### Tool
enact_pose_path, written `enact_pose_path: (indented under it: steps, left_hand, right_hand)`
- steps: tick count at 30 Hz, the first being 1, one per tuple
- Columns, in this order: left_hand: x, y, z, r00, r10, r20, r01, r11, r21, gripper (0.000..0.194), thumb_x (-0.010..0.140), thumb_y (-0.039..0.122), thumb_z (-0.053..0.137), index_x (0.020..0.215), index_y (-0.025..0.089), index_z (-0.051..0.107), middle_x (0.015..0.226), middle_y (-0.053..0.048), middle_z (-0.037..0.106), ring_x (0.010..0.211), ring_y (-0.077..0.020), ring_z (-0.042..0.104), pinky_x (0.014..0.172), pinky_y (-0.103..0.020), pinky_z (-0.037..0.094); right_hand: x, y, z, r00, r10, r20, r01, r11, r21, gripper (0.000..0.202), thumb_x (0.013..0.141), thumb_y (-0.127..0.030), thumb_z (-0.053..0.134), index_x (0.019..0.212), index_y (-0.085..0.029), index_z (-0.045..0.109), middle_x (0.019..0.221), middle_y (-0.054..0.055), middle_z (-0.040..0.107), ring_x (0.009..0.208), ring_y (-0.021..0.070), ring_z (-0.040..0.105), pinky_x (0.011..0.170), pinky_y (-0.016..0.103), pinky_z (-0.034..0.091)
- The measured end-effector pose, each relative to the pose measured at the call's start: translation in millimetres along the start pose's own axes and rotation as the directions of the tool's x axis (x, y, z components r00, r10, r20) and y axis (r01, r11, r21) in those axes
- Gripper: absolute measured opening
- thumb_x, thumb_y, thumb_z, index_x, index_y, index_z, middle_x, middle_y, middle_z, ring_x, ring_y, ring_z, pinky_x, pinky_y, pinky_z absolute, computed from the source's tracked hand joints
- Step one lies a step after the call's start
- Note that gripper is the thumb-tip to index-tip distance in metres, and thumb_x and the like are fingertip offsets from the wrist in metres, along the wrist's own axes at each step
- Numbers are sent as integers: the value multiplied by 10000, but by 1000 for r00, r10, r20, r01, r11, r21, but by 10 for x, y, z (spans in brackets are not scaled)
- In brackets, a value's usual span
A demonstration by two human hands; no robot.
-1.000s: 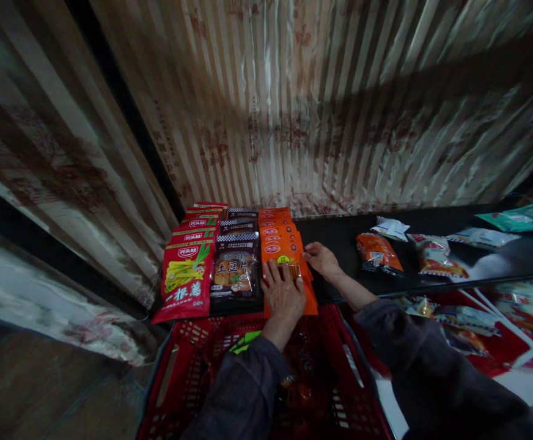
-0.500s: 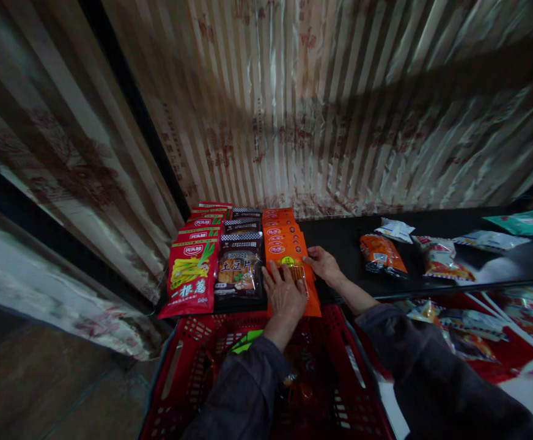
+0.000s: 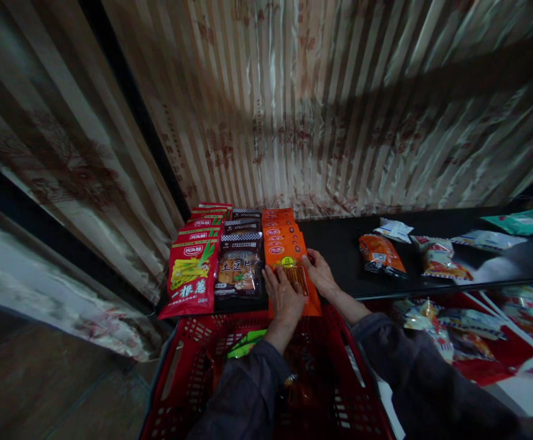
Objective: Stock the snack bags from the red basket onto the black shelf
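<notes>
An overlapping row of orange snack packets (image 3: pixel 275 241) lies on a black shelf (image 3: pixel 340 244). My left hand (image 3: pixel 285 297) rests on the front orange packet, its fingers stretched out over the lower part. At that packet's right edge is my right hand (image 3: pixel 323 276), with fingers and thumb bent together on the edge; their undersides are hidden. Just left of my hands, dark potato-slice packets (image 3: pixel 238 266) overlap in a row. Red packets (image 3: pixel 192 275) with a green-and-yellow picture form another row at the far left.
A red plastic basket (image 3: pixel 181 360) stands against the shelf front, with a bright green packet (image 3: pixel 247 343) and dark packets inside. Farther right lie an orange-and-black packet (image 3: pixel 381 255) and several other bags. More bags (image 3: pixel 472 327) sit lower right. A striped curtain (image 3: pixel 294 122) hangs behind.
My left hand has slid slightly down the front orange packet. The right hand has shifted a little down and left, its thumb now over the packet's edge. The rows look unchanged.
</notes>
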State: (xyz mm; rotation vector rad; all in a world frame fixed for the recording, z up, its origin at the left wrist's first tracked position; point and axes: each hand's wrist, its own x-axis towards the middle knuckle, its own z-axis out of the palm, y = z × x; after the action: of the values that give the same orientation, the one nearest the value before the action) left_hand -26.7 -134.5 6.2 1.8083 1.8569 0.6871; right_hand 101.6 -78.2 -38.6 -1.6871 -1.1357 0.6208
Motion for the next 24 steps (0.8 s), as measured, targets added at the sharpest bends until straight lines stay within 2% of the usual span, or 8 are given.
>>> enact_pose_path:
  steps: [4, 9, 15, 21, 24]
  left_hand:
    - [16, -27, 0, 1000, 2, -4, -2, 1000, -5, 658, 853, 231, 515, 1462, 24, 376, 1603, -246, 216, 1508, -316, 105, 1225, -422, 173]
    - [16, -99, 19, 999, 17, -41, -17, 1000, 5, 672, 855, 258, 501, 1468, 23, 359, 1598, -245, 230, 1508, -310, 96, 1226, -438, 161]
    - [-6, -82, 38, 1000, 17, 2, -17, 1000, 5, 664, 852, 241, 492, 1460, 6, 366, 1605, -249, 201, 1507, -314, 77, 1229, -420, 151]
    - [7, -66, 16, 1000, -2, -2, 2, 1000, 19, 681, 833, 241, 514, 1460, 18, 368, 1599, -250, 220, 1507, -317, 108, 1225, -435, 170]
    - [30, -105, 8, 1000, 11, -6, -11, 999, 32, 672, 843, 242, 500, 1463, 25, 363, 1599, -248, 221, 1507, -314, 121, 1223, -434, 177]
  right_hand:
    - [-34, -30, -19, 1000, 27, -16, -27, 1000, 3, 505, 860, -437, 504, 1284, -166, 556, 1281, 133, 629, 1149, 231, 614, 1057, 380, 442]
    - [-83, -60, -78, 1000, 2, -22, -2, 1000, -22, 537, 886, -487, 459, 1307, -168, 556, 1317, 136, 618, 1227, 278, 569, 1101, 427, 399]
    - [-114, -128, -46, 1000, 7, -14, -8, 998, -64, 563, 924, -475, 374, 1338, -129, 536, 1352, 158, 591, 1276, 273, 534, 1126, 397, 374]
    - [-69, -73, -29, 999, -29, -14, 28, 998, -51, 520, 927, -495, 369, 1301, -190, 563, 1322, 121, 615, 1255, 263, 545, 1119, 404, 384]
    - [-23, -69, -54, 1000, -25, -10, 25, 999, -46, 524, 927, -491, 379, 1309, -179, 557, 1336, 130, 609, 1265, 269, 540, 1128, 416, 374]
